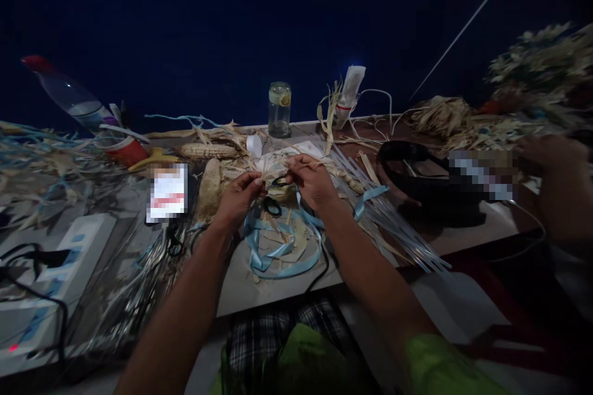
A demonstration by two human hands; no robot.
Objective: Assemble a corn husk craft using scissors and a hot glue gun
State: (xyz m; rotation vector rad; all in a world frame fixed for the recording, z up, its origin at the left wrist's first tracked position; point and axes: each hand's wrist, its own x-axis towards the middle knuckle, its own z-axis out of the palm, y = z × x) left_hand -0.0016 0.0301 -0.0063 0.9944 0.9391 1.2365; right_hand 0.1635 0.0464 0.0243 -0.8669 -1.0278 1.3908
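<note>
Over the middle of the table, my left hand [243, 196] pinches the edge of a pale dried corn husk [274, 166]. On its other side my right hand [311, 178] is closed, thumb against fingers, on the same husk. A small dark loop of cord [272, 206] shows just below the fingertips. Light blue ribbon [282, 273] lies in loose coils beneath my hands, with husk scraps inside the coils. To the left are a corn cob [208, 150] and a second, rough tan cob-like piece [209, 188].
A glass jar [280, 112] stands behind. Clear plastic sticks [398, 225] and black headphones [407, 179] lie right; a co-worker's arm [563, 185] reaches in there. At left are a phone [167, 192], metal wires [143, 287], a power strip [69, 271] and a tilted bottle [69, 95].
</note>
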